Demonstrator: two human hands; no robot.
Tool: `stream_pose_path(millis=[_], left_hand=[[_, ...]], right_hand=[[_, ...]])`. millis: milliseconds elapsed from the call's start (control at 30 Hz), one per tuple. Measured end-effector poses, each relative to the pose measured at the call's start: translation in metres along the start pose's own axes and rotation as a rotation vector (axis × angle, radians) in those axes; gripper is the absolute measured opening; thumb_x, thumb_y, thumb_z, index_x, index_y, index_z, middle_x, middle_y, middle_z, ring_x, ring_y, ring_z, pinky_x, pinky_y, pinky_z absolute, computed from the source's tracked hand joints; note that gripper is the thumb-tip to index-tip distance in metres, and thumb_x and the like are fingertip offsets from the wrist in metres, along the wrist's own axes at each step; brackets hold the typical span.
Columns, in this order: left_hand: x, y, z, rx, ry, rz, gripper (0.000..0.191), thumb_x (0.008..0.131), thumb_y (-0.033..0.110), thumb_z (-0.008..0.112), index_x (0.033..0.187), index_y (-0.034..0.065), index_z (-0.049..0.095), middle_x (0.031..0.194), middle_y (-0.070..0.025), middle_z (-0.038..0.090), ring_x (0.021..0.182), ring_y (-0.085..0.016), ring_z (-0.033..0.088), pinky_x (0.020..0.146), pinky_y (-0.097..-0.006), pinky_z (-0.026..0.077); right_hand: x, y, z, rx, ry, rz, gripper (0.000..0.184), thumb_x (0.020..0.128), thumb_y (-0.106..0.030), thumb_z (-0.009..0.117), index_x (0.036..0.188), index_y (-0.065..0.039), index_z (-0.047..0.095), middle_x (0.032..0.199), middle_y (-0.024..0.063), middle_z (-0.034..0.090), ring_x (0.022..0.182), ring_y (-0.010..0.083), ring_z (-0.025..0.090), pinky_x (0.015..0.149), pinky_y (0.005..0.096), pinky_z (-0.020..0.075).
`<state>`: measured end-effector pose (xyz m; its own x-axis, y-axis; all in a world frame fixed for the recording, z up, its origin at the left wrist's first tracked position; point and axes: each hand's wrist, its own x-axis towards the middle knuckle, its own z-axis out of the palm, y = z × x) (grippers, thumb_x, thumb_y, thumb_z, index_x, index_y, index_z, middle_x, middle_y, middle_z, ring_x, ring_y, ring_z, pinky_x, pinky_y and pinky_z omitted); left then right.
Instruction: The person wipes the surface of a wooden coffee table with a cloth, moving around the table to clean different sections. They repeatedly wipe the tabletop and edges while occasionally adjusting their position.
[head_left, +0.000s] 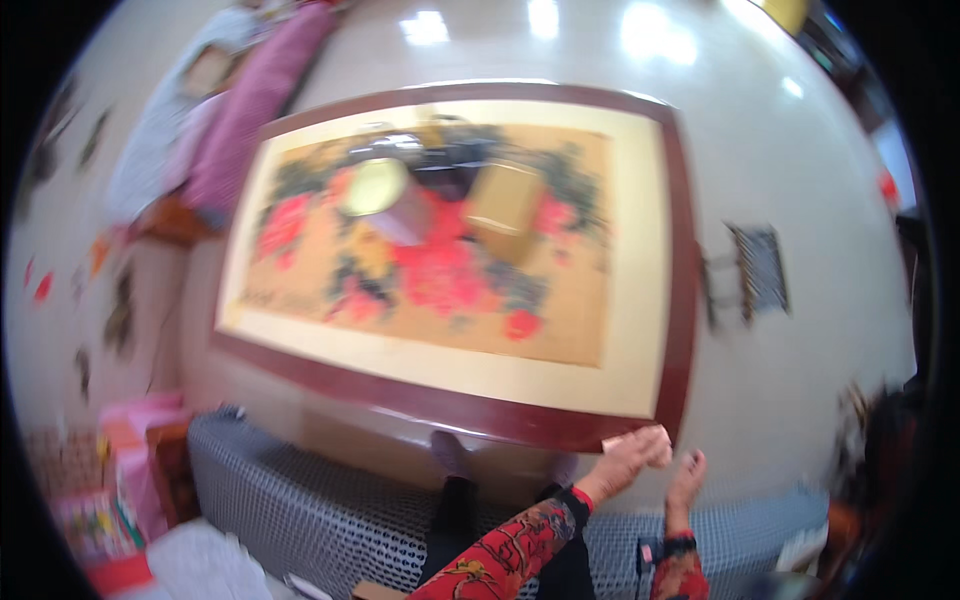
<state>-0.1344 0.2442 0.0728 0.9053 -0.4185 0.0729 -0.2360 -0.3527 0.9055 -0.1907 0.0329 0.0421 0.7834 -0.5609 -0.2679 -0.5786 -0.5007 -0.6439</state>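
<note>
My left hand (624, 463) lies over the near right corner of a table with a dark red frame (480, 424). Under its fingers is a pale pink cloth or paper (616, 443), blurred and partly covered by the hand. To the right, beyond the table's edge, my right hand (685, 480) hangs in the air; whether its fingers hold anything is not clear. Red patterned sleeves cover both arms. A flower painting (450, 281) fills the middle of the tabletop.
A cylindrical tin (401, 210), a tan box (506, 195) and a dark tray with glassware (442, 154) stand on the table's far half. A patterned grey sofa (315, 480) runs along the near side. A small stool (757, 270) is on the floor at right.
</note>
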Motion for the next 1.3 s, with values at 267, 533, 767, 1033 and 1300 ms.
stream_pose_path(millis=[267,533,767,1033,1300], left_hand=[[-0.088,-0.089,-0.275,0.464,0.759,-0.171,0.046,0.083,-0.004,0.059,0.127,0.0088,0.062,0.124,-0.0141,0.063,0.122,-0.037,0.058,0.11,-0.0459,0.043],[-0.119,-0.144,-0.331,0.839,0.929,-0.51,0.017,0.1,0.014,0.053,0.104,0.0026,0.065,0.117,-0.0139,0.064,0.115,-0.031,0.059,0.1,-0.0434,0.045],[0.054,-0.069,-0.164,-0.498,0.584,-0.205,0.027,0.095,0.009,0.053,0.118,0.0107,0.067,0.126,-0.0098,0.062,0.121,-0.026,0.06,0.103,-0.0381,0.048],[0.001,-0.027,-0.044,0.171,-0.213,0.117,0.05,0.092,0.013,0.057,0.141,0.011,0.058,0.152,-0.0109,0.052,0.141,-0.03,0.048,0.115,-0.0413,0.04],[0.073,-0.082,-0.232,-0.076,0.437,-0.027,0.024,0.099,0.012,0.048,0.114,0.0113,0.067,0.109,-0.0129,0.063,0.106,-0.031,0.061,0.096,-0.0399,0.049]], right_hand=[[0.05,-0.043,0.025,-0.143,-0.051,-0.272,0.048,0.105,-0.029,0.055,0.142,0.0,0.048,0.138,0.0214,0.053,0.123,0.0347,0.054,0.108,0.0439,0.0423],[0.049,-0.077,0.062,-0.286,0.038,-0.362,0.056,0.102,-0.028,0.058,0.147,0.002,0.042,0.146,0.0238,0.047,0.138,0.0411,0.042,0.118,0.0468,0.0325],[0.037,-0.077,0.052,-0.254,0.014,-0.269,0.054,0.104,-0.031,0.055,0.145,0.002,0.043,0.142,0.0257,0.05,0.133,0.0413,0.046,0.115,0.0473,0.0354],[0.004,-0.067,0.036,0.0,-0.011,0.032,0.047,0.107,-0.031,0.054,0.141,0.001,0.048,0.131,0.0225,0.062,0.12,0.0318,0.062,0.105,0.0403,0.0483],[0.0,-0.082,0.038,-0.21,0.079,-0.081,0.051,0.103,-0.033,0.055,0.141,0.001,0.048,0.139,0.0225,0.053,0.131,0.0401,0.048,0.114,0.0471,0.0373]])
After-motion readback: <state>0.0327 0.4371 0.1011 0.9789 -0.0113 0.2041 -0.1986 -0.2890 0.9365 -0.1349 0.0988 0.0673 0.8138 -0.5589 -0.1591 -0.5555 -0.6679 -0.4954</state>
